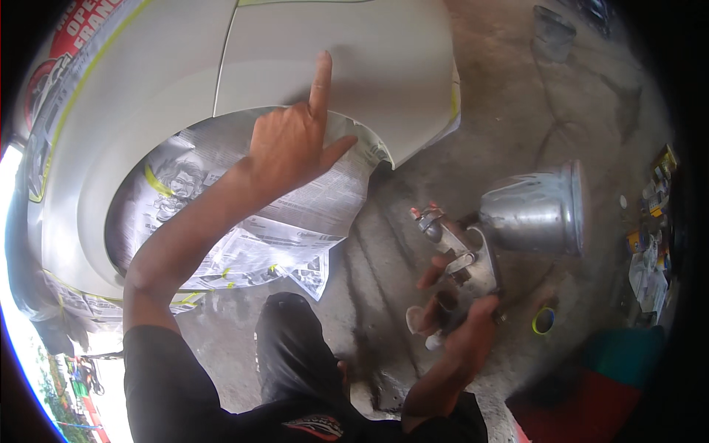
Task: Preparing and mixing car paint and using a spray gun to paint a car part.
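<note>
My left hand (292, 140) is raised before a grey car body panel (391, 66), with its index finger stretched out over the surface. The thumb is spread to the side and the other fingers are curled, with nothing held; whether the fingertip touches the panel I cannot tell. My right hand (473, 336) grips a metal spray gun (473, 269) at the lower right, tilted on its side. Its silver paint cup (533, 214) points to the right, and the nozzle faces the panel. Newspaper (288, 192) covers the wheel arch below my left hand.
Yellow-green masking tape (96, 66) edges the bodywork. On the concrete floor (391, 273) lies a roll of tape (543, 320); a dark bucket (554, 33) stands farther off. Assorted small items and paper (650, 273) line the right side. A green and red object (613, 376) is at lower right.
</note>
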Tool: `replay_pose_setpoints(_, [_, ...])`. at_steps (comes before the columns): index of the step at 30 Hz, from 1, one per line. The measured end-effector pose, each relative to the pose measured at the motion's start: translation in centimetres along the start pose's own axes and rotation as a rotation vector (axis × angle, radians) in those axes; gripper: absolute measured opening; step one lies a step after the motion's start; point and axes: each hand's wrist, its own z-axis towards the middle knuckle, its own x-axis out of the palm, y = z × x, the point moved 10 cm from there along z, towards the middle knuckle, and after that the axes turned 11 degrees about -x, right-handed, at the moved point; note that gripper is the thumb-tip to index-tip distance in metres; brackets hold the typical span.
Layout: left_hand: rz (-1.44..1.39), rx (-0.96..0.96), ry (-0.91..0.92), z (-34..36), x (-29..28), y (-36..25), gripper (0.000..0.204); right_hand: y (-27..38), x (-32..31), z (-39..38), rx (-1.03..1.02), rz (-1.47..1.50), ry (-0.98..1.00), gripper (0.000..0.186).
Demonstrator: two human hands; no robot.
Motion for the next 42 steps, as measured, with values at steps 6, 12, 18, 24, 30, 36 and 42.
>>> replay_pose_setpoints(6, [0.038,0.184,0.484,-4.5,8.7,-3.0,0.091,1.2,0.7,-0.5,-0.006,-0.057,-0.007,0.097])
replay_pose_setpoints(12, [-0.226,0.503,1.136,-25.0,19.8,-8.7,0.073,3.2,1.2,-0.9,0.009,-0.127,-0.047,0.101])
replay_pose_setpoints(18, [-0.437,0.517,1.075,-35.0,28.6,-17.7,0.062,7.1,5.2,-1.4,-0.035,-0.332,-0.230,0.103])
replay_pose_setpoints(24, [-0.849,0.734,1.488,-38.7,13.2,-23.0,0.082,6.9,6.9,-1.7,0.059,-0.289,-0.177,0.112])
replay_pose_setpoints(30, [-0.693,1.257,1.703,-42.3,10.2,-23.2,0.056,5.4,7.4,-1.8,0.123,-0.402,-0.092,0.112])
replay_pose_setpoints(36, [-1.010,0.843,1.087,-38.4,13.4,-23.0,0.051,4.3,7.7,-1.9,0.082,-0.416,-0.275,0.107])
replay_pose_setpoints(42, [-0.992,0.662,0.817,-39.4,20.0,-24.3,0.043,5.7,7.3,-2.1,0.010,-0.341,-0.268,0.104])
